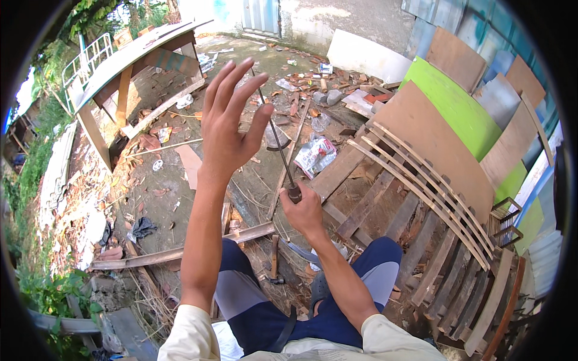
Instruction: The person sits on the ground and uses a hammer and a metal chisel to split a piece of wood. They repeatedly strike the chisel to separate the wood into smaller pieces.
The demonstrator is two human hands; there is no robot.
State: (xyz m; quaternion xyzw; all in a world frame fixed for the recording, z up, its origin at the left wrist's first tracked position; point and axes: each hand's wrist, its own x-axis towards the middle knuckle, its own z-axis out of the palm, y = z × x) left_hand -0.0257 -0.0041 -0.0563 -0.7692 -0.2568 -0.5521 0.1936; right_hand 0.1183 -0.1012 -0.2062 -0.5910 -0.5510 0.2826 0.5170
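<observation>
My left hand [232, 117] is raised at the middle, fingers stretched and spread, with nothing seen in it. In my right hand [303, 210] is the dark handle of a long, thin-bladed tool [282, 147]; its exact kind does not show. The blade points up and away from me, and its far end comes close to the fingers of my left hand. Between my knees a hammer [275, 259] with a wooden handle lies on the ground, apart from both hands. A long wooden beam [180, 254] crosses the ground at my left knee.
Several planks [391, 222] and thin wooden strips [421, 186] lie at the right. Behind them lean a brown board [433, 144] and a green panel [451, 99]. A wooden table [144, 54] stands far left. Litter, a plastic packet [315, 156] and wood scraps cover the ground.
</observation>
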